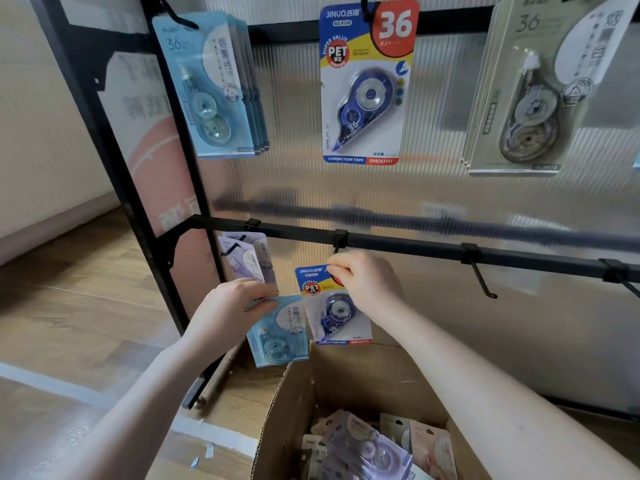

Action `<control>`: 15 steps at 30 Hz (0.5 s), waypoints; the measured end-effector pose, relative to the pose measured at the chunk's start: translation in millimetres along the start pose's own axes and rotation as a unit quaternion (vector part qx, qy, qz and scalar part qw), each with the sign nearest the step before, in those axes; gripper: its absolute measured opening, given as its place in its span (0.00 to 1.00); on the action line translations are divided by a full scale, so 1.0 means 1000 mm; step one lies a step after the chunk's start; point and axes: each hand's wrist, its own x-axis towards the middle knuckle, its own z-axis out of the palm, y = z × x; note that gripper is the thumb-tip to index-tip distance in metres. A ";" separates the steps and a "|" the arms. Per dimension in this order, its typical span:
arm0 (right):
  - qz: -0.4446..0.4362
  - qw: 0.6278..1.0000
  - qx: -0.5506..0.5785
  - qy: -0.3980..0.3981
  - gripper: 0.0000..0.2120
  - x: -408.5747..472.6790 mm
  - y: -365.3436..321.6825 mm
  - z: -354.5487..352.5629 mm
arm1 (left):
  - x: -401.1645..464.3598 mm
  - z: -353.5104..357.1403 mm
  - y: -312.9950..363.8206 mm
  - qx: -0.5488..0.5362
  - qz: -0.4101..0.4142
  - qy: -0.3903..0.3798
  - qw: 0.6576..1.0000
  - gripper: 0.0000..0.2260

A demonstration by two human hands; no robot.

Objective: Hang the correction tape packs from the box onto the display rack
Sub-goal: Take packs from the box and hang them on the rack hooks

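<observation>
My right hand [363, 285] pinches the top of a blue JINUO correction tape pack [329, 306] just under the middle hook [338, 241] of the lower black rail [415, 244]. My left hand [235, 303] grips the top of a pale blue pack [278, 336] to its left, below several lilac packs [247, 256] hanging on the left hook. The open cardboard box [346, 379] below holds several more packs [374, 445].
On the upper rail hang pale blue packs [211, 88], one blue JINUO pack [367, 84] and grey-green packs [530, 95]. A bare hook [483, 280] juts out on the lower rail's right. The rack's black post [114, 161] stands left, over wooden floor [69, 292].
</observation>
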 end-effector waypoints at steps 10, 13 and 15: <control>-0.010 0.997 -0.065 -0.047 0.14 0.012 0.011 0.002 | 0.001 0.013 0.005 -0.012 -0.001 -0.029 0.999 0.05; -0.014 0.994 -0.101 -0.040 0.12 0.024 0.018 0.003 | 0.002 0.016 0.007 -0.020 0.004 -0.031 0.999 0.04; -0.015 0.993 -0.115 -0.031 0.10 0.031 0.023 0.004 | 0.003 0.017 0.009 -0.021 0.009 -0.033 0.999 0.04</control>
